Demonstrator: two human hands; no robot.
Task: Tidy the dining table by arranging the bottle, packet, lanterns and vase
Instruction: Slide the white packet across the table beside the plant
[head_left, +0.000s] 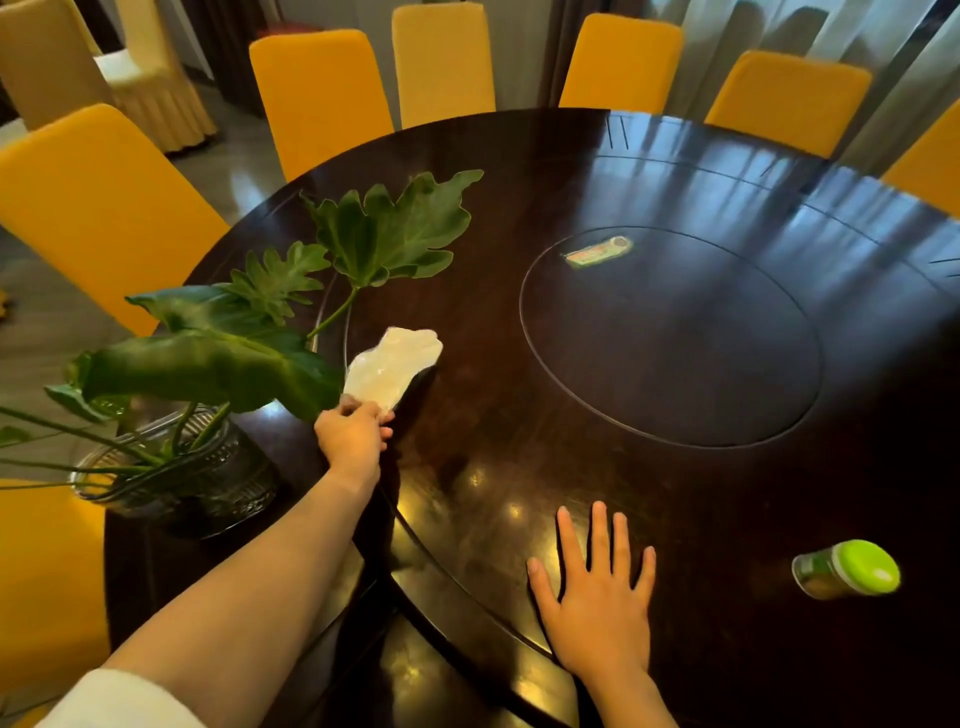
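My left hand (353, 434) pinches the near end of a clear, whitish plastic packet (392, 366), which lies tilted over the dark round table (519, 415). A glass vase (182, 467) with large green leaves stands just left of that hand, near the table's edge. My right hand (597, 587) rests flat on the table, fingers spread, holding nothing. A small bottle (844, 569) with a bright green cap stands to the right of it. A small green-labelled object (597, 252) lies on the inner turntable disc. No lanterns are in view.
Yellow-covered chairs (322, 93) ring the table on the far and left sides. The raised turntable ring (670, 338) sits at the table's centre. Grey curtains hang behind the chairs at the back right.
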